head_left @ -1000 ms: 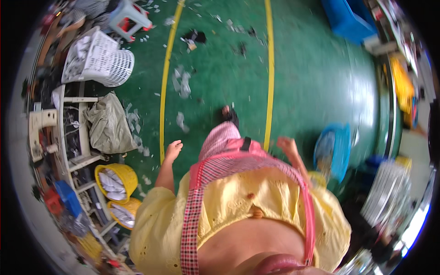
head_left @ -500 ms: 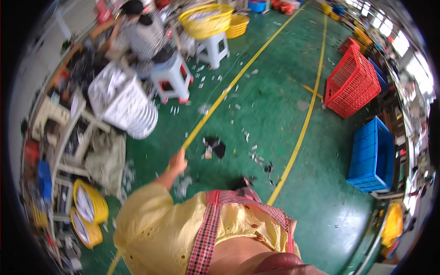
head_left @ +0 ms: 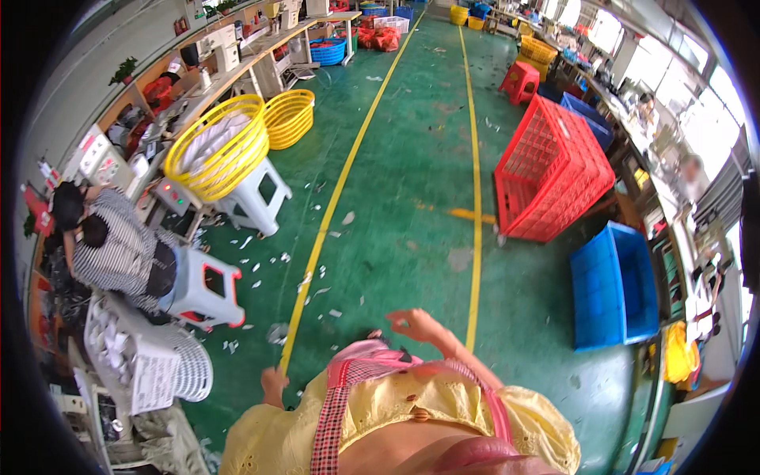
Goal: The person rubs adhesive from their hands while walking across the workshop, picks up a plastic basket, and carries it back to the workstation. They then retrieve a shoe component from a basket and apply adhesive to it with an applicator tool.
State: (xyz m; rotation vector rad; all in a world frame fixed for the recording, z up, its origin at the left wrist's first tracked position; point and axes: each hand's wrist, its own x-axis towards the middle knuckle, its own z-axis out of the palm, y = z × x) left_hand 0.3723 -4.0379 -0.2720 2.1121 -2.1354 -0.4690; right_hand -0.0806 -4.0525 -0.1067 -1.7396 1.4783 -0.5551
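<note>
My right hand is raised in front of my body over the green floor. Its fingers are loosely bent and apart, with nothing seen in them. Lower and to the left, my left hand hangs beside the yellow floor line. Its fingers are too small and blurred to make out, and no object shows in it. Neither hand touches anything that I can see. Scraps of pale material lie on the floor ahead of the left hand.
On the left, a person sits on a grey stool beside a white basket. A yellow basket rests on another stool. A red crate, a blue crate and a red stool stand right.
The view has moved forward along the aisle, and the seated person and baskets appear farther left. My left hand has swung down and back; my right hand has come into view.
</note>
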